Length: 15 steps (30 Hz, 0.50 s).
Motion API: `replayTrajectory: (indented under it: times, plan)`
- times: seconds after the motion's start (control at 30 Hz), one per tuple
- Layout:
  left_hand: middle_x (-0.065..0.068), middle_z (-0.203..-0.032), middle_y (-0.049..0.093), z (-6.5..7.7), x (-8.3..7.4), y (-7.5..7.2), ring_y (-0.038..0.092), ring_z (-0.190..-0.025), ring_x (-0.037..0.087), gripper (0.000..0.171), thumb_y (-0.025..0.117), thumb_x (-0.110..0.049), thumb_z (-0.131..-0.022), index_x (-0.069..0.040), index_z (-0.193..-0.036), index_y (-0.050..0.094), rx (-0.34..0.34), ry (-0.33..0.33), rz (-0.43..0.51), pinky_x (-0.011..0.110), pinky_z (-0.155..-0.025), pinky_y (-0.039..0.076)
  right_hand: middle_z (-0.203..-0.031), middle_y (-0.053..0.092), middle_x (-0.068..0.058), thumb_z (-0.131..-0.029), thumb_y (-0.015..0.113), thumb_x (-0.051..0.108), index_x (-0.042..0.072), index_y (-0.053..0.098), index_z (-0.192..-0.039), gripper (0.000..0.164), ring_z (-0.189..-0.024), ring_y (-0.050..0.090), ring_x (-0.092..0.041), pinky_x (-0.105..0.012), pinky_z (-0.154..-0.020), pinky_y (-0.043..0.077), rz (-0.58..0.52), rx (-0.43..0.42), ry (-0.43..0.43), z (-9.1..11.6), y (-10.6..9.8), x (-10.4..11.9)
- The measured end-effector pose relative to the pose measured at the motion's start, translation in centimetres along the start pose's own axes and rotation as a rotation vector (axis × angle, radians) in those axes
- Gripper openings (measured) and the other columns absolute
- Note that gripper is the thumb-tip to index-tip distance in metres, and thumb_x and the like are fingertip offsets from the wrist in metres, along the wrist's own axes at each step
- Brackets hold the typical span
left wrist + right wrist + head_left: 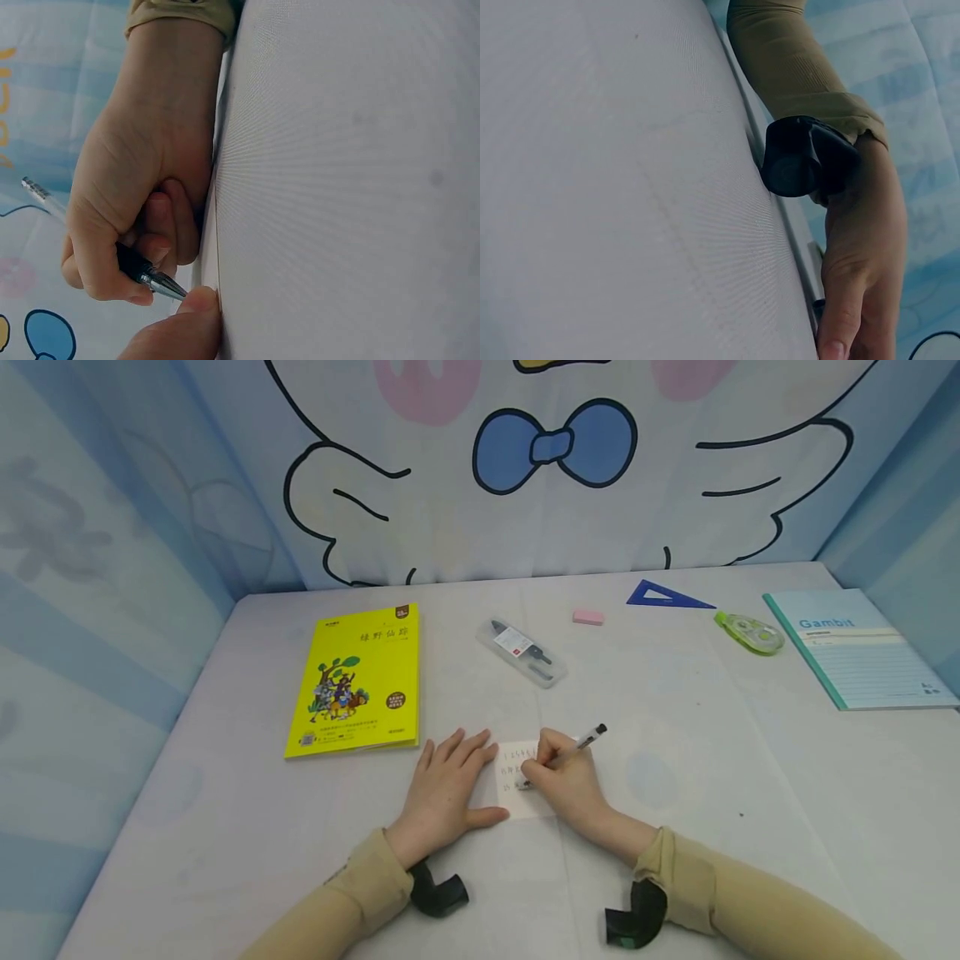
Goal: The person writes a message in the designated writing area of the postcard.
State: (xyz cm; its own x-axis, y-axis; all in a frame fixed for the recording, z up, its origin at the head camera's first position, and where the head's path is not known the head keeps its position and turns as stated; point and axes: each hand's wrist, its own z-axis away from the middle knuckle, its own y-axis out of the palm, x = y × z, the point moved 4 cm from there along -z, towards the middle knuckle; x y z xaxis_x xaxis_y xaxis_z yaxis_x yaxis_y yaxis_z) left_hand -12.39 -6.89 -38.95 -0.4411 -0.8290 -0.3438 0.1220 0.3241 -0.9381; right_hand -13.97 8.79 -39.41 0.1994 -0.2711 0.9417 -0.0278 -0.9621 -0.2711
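Note:
A small white paper sheet [521, 806] with rows of handwritten marks lies on the table in front of me. My right hand [572, 783] grips a pen [591, 737] with a clear barrel and black cap end, its tip down at the paper. In the left wrist view the pen's black grip and metal tip [163, 284] show between curled fingers. My left hand [448, 785] lies flat with fingers spread, thumb and fingertips at the sheet's left edge. Part of the writing is hidden behind the right hand.
A yellow book [375, 685] lies at the left. Farther back are a clear pen case [551, 672], a pink eraser [588, 617] and a blue set square [671, 602]. A green correction tape [753, 635] and a notebook [870, 652] lie at the right.

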Motion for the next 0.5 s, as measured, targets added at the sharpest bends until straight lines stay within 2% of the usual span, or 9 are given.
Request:
replayTrajectory:
  times: [0.07, 0.2, 0.3, 0.5]
  plan:
    - [0.006, -0.144, 0.041, 0.0, 0.0, 0.0, 0.031, -0.134, 0.034, 0.076, 0.073, -0.049, -0.072, -0.011, -0.133, 0.049, 0.002, -0.002, 0.0, 0.063, -0.105, 0.021, -0.049, 0.034, 0.006, -0.067, 0.053, -0.017, 0.003, 0.036, -0.056, 0.029, -0.044, 0.031, 0.001, -0.013, -0.043, 0.024, 0.009, -0.016, 0.008, 0.0, -0.1, 0.1]
    - [0.006, -0.144, 0.04, 0.0, 0.0, 0.0, 0.03, -0.134, 0.034, 0.076, 0.073, -0.049, -0.072, -0.011, -0.133, 0.048, 0.009, -0.007, 0.007, 0.063, -0.105, 0.021, -0.05, 0.035, 0.005, -0.068, 0.053, -0.017, 0.002, 0.037, -0.055, 0.028, -0.047, 0.033, 0.0, -0.014, -0.045, 0.024, 0.013, -0.058, -0.008, 0.1, -0.8, 1.6]
    - [0.006, -0.144, 0.04, 0.0, 0.0, 0.0, 0.03, -0.134, 0.034, 0.076, 0.073, -0.049, -0.072, -0.011, -0.133, 0.048, 0.011, -0.008, 0.006, 0.063, -0.105, 0.02, -0.051, 0.036, 0.006, -0.07, 0.054, -0.016, 0.001, 0.037, -0.055, 0.028, -0.047, 0.032, 0.001, -0.014, -0.044, 0.025, 0.028, -0.048, -0.023, 0.3, -1.1, 2.6]
    - [0.006, -0.144, 0.04, 0.0, 0.0, 0.0, 0.031, -0.134, 0.034, 0.076, 0.073, -0.049, -0.072, -0.012, -0.133, 0.048, 0.006, -0.002, 0.005, 0.063, -0.105, 0.021, -0.051, 0.038, 0.004, -0.073, 0.056, -0.014, 0.001, 0.039, -0.056, 0.028, -0.048, 0.033, 0.001, -0.013, -0.044, 0.024, 0.03, -0.005, -0.017, 0.2, -1.2, 2.7]
